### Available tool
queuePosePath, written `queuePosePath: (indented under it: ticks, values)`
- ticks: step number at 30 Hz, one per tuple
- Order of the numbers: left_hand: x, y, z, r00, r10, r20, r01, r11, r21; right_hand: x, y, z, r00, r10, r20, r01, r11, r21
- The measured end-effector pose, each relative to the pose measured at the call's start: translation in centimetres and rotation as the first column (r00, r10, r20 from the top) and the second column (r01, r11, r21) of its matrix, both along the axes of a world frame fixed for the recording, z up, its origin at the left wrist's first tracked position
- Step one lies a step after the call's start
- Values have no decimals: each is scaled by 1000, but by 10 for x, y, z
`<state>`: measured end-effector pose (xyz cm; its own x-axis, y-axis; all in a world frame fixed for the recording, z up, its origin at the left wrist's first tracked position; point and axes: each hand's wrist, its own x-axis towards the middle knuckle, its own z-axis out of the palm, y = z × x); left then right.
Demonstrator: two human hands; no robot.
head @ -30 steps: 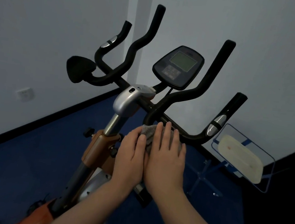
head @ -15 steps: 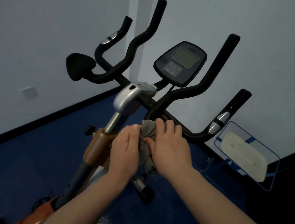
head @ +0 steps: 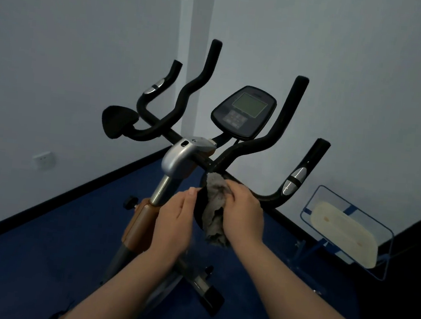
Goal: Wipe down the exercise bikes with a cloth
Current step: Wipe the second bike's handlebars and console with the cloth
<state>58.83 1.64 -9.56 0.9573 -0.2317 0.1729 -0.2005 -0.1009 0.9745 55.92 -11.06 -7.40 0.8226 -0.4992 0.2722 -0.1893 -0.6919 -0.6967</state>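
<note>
An exercise bike with black handlebars, a silver stem clamp and a console stands in front of me. A grey cloth hangs against a black elbow pad below the right handlebar. My right hand grips the cloth and presses it on the pad. My left hand lies against the pad's left edge, its fingers curled around it. Most of the pad is hidden by the two hands and the cloth.
White walls meet in a corner behind the bike. A blue-framed stand with a cream pad sits low at the right. A wall socket is at the left. The bike's foot bar rests on blue floor.
Both hands were flat together over the cloth on the pad. They have parted, the right hand bunching the cloth and sliding it down the pad. The view has pulled back.
</note>
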Motion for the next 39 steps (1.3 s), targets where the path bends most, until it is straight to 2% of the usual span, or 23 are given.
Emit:
queuePosePath:
  ticks: [4, 6, 7, 9, 11, 14, 15, 18, 19, 22, 23, 27, 31, 34, 39]
  values:
    - [0, 3, 3, 1000, -8, 1, 8, 1000, 10, -11, 3, -5, 973, -190, 134, 156, 961, 230]
    - [1, 3, 2, 1000, -27, -11, 27, 1000, -1, -16, -1, -4, 942, -273, 197, 209, 933, 293]
    - [2, 4, 1, 999, -39, -15, 39, 999, -9, -17, -5, -2, 932, -275, 238, 207, 939, 274]
    - [3, 5, -1, 998, -54, -14, 54, 998, -11, -16, -14, 6, 941, -174, 289, 137, 980, 146]
    - [4, 5, -1, 998, -64, -16, 64, 998, -6, -9, -19, 16, 973, -51, 224, 59, 998, -29]
    - [6, 4, -3, 997, -79, -26, 78, 997, -7, 5, -16, 20, 998, -9, 68, 28, 959, -282]
    - [6, 5, -3, 996, -83, -23, 83, 997, 0, 7, -12, 19, 999, -6, 42, 18, 953, -302]
    - [8, 6, -3, 996, -84, -2, 84, 996, 33, 12, 1, 13, 999, 20, -37, -26, 985, -172]
    - [9, 6, -3, 996, -84, 4, 84, 996, 33, 14, 4, 11, 998, 18, -59, -29, 984, -175]
    - [8, 5, -4, 994, -109, -23, 109, 994, -16, 19, 4, 5, 981, 20, -191, -101, 900, -424]
    - [8, 4, -5, 993, -116, -36, 115, 993, -31, 19, 3, 5, 971, 26, -239, -137, 876, -463]
    - [6, 5, 0, 991, -129, -44, 128, 991, -28, 21, -3, 6, 945, 36, -326, -181, 887, -426]
    - [4, 11, 11, 991, -133, -32, 133, 991, 19, 21, -3, 5, 934, -106, -341, -52, 904, -425]
    - [5, 17, 15, 986, -168, 10, 166, 982, 90, 18, 3, 2, 932, -247, -265, 171, 945, -279]
    - [13, 23, 12, 968, -250, -4, 249, 965, 80, 9, 19, -11, 899, -423, -112, 400, 899, -180]
